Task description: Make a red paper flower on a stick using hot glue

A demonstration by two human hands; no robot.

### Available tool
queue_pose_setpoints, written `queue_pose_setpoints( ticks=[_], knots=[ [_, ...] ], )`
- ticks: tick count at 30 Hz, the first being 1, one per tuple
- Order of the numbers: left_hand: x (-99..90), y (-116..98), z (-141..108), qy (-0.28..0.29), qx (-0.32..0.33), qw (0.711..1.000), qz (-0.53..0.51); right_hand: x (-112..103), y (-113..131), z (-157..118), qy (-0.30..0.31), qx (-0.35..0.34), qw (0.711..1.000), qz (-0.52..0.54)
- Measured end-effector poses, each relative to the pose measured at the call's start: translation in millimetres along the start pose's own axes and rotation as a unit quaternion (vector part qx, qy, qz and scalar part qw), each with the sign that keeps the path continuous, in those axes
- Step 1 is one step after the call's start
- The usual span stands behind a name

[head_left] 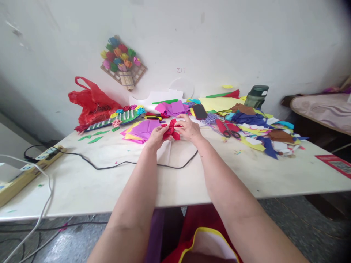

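Between my hands, above the middle of the table, is a red paper flower [171,130] with several folded petals. My left hand [157,137] grips it from the left side, fingers closed around its edge and underside. On the other side my right hand [189,128] pinches a petal, thumb and forefinger together. Just behind and left of my left hand lies a stack of purple, yellow and pink paper sheets [142,129]. A yellow utility knife [153,117] rests beyond it.
A black cable [101,168] crosses the table in front of my hands. Scissors [230,130] and a heap of paper scraps [263,131] lie at right, with a phone [199,111] and green bottle [256,96] behind. At left are a red bag [93,98] and green paper leaves [95,140].
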State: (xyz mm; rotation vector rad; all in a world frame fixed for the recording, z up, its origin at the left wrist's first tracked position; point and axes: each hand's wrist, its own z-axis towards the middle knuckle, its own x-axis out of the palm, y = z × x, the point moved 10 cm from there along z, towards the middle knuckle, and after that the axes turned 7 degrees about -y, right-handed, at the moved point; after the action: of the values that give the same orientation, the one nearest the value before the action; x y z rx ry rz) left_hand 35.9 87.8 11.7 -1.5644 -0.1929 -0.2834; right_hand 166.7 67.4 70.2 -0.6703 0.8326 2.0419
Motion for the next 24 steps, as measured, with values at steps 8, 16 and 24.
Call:
queue_pose_setpoints(
  ticks=[8, 16, 24],
  knots=[
    [-0.7, 0, 0, -0.008, -0.001, 1.0, 0.011, 4, -7, 0, 0.001, 0.008, 1.0, 0.011],
    [-12.6, -1, 5, -0.05, 0.011, 0.998, -0.021, -1, -18, 0, 0.02, 0.021, 0.999, 0.015],
    [-19.7, 0, 10, -0.073, 0.029, 0.997, -0.004, -8, -70, -3, -0.006, 0.148, 0.988, -0.036]
  ],
)
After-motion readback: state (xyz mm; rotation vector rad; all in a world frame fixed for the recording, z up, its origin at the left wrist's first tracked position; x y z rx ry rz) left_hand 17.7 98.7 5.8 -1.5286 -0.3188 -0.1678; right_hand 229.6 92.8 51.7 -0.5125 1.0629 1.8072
